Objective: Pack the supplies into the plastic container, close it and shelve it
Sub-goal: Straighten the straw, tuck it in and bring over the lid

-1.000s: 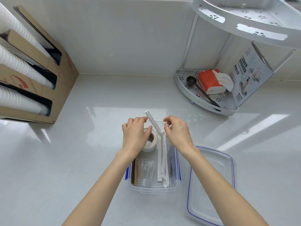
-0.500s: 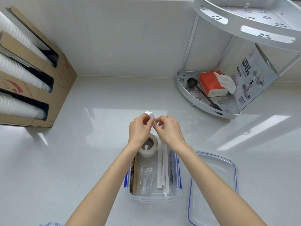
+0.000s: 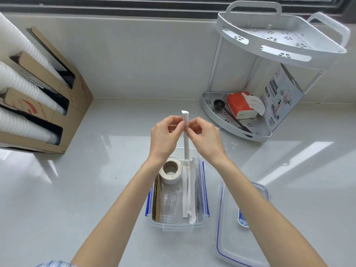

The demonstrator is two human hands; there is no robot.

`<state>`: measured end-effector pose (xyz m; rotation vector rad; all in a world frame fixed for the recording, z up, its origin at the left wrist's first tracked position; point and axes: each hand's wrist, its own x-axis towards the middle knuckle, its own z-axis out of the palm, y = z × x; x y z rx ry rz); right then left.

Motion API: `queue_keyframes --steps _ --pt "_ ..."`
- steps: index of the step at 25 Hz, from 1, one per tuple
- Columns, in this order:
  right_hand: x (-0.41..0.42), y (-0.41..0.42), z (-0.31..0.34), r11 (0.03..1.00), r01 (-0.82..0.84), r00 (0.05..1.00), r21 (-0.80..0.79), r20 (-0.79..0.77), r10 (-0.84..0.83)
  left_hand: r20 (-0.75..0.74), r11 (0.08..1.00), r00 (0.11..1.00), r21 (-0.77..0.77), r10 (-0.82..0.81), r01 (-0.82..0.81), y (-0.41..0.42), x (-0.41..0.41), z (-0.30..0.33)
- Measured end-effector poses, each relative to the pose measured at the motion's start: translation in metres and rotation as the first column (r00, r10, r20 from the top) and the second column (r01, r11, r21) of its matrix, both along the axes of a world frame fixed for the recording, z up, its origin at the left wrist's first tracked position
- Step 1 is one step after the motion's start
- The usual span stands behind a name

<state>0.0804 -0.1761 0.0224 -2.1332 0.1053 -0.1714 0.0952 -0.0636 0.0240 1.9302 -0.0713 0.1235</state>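
Both grips are pinched on one paper-wrapped straw: left hand and right hand meet at its upper part, thumbs and fingertips clamped on the wrapper. Straw is held near upright, lower end down inside the plastic container, top end sticking up above the fingers. Container is open on the white table, blue latches folded out at the sides. Inside are seen: tape roll at the far end, clear cups lying on their side, corrugated cardboard along the left wall, more wrapped straws laid lengthwise. Lid lies just right of the container, partly covered by the right forearm. Corner shelf rack stands at far right, well apart.
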Motion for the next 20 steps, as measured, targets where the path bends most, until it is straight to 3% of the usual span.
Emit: queue_keyframes --steps 13,17,20 --pt "-0.020 -0.001 0.027 0.998 -0.044 0.968 -0.039 0.247 0.052 0.085 0.988 0.996 -0.149 -0.018 0.031 0.000 -0.020 0.023" --pt "-0.025 -0.001 0.021 0.997 -0.043 0.987 -0.061 0.150 0.052 0.049 0.991 0.999 -0.132 -0.018 0.024 0.001 -0.021 0.013" --pt "-0.031 -0.001 0.003 0.996 -0.035 0.999 -0.080 -0.017 0.034 -0.077 0.996 0.997 -0.089 -0.024 0.017 0.000 -0.029 -0.009"
